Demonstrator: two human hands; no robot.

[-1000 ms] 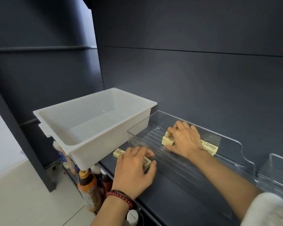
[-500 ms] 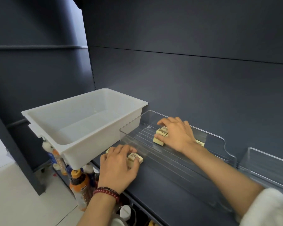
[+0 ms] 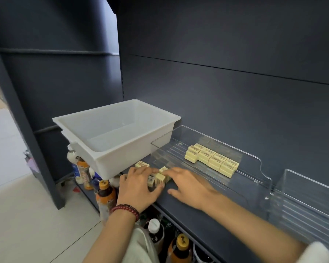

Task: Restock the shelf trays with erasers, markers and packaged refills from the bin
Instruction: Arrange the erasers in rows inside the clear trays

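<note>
Erasers (image 3: 158,179) at shelf (image 3: 198,221) edge, left hand (image 3: 139,188) gripping, right hand (image 3: 190,188) touching, tray (image 3: 254,184) behind

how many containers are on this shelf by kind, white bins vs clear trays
white bin: 1
clear trays: 2, the one beside the bin holds erasers, the other stands at the far right
total: 3
</note>
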